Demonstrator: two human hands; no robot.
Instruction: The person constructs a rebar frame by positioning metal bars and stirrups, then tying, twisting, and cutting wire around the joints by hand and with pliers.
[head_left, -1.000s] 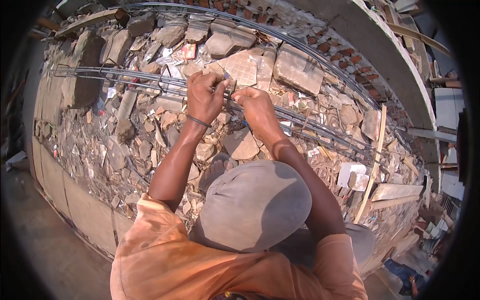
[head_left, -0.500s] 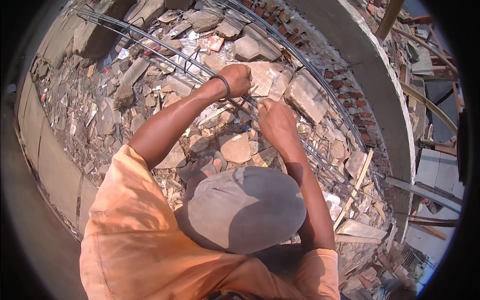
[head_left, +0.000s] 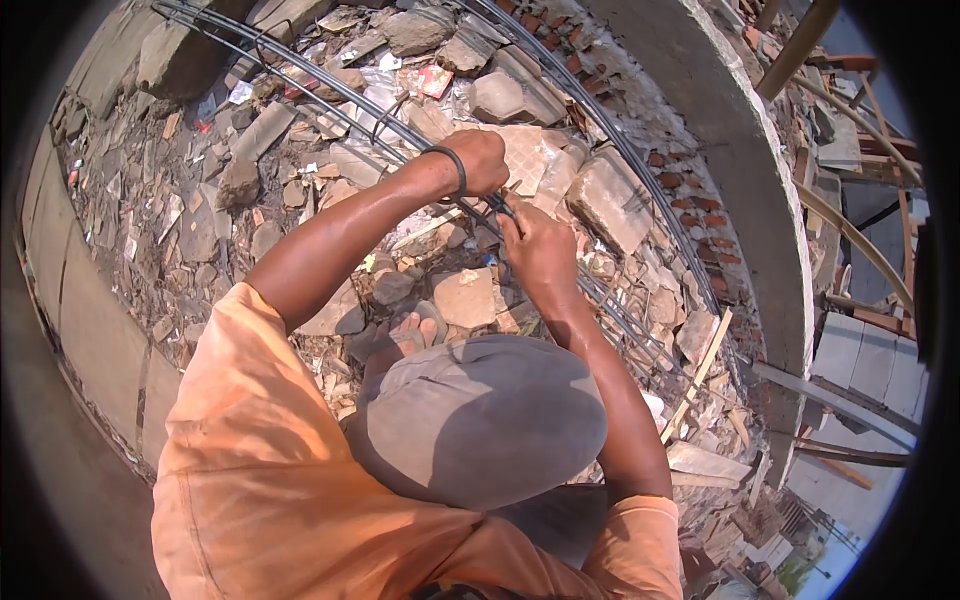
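A bundle of thin steel bars [head_left: 350,93] with bent wire loops runs diagonally from the upper left, under both hands, toward the lower right. My left hand [head_left: 478,160], with a dark band at its wrist, is closed over the bars; what its fingers hold is hidden behind the knuckles. Just right of it and a little lower, my right hand [head_left: 538,245] is closed, with thumb and fingers pressed together at the bars. Whatever lies in its grip is too small to make out. A short dark piece shows between the hands.
Broken concrete, tile and brick rubble [head_left: 238,185] covers the ground. Longer bars [head_left: 600,115] curve beside a brick and concrete wall [head_left: 745,170]. A wooden strip [head_left: 697,378] leans at the right. My bare toes [head_left: 412,330] and grey-clad knee [head_left: 480,420] are below the hands.
The view has turned, so the bars now slope more steeply. My left hand has rolled over, hiding its fingers. Since half a second ago, my right hand has shifted slightly closer to it.
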